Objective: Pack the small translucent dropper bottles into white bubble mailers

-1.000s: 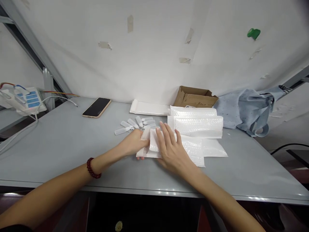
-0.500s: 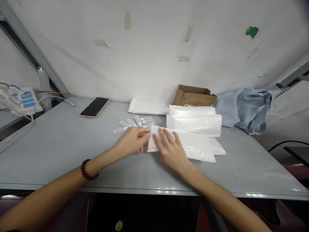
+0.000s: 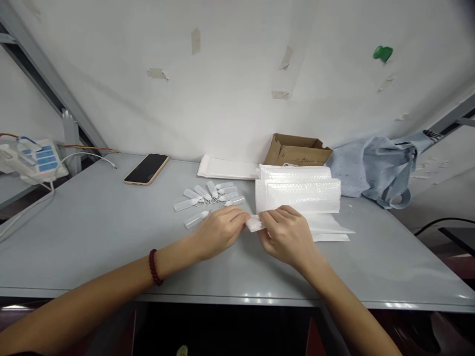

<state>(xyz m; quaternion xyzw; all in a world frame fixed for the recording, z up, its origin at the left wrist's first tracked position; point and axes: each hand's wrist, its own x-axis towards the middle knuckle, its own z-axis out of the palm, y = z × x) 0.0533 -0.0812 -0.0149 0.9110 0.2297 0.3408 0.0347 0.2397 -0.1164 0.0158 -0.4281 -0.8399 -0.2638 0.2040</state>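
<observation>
Both hands grip the left end of a white bubble mailer (image 3: pixel 255 223) just above the table. My left hand (image 3: pixel 222 228) pinches its left edge between thumb and fingers. My right hand (image 3: pixel 287 235) is closed around the mailer a little further right, with the fingers folded over the top. Part of the mailer is hidden behind my right hand. More white padded mailers (image 3: pixel 328 232) lie to the right of it, and a stack of bubble mailers (image 3: pixel 304 195) rests behind. Several small clear plastic vials (image 3: pixel 202 192) are spread on the table behind my left hand.
A phone (image 3: pixel 146 169) lies at the back left, near a power strip (image 3: pixel 44 160) with cables. Against the wall are a flat white mailer (image 3: pixel 228 168), an open cardboard box (image 3: pixel 297 150) and a light blue cloth bag (image 3: pixel 371 168).
My right hand went from lying flat on the mailer to gripping it. The mailer's left end has been lifted and moved right. My left hand shifted right, uncovering more vials.
</observation>
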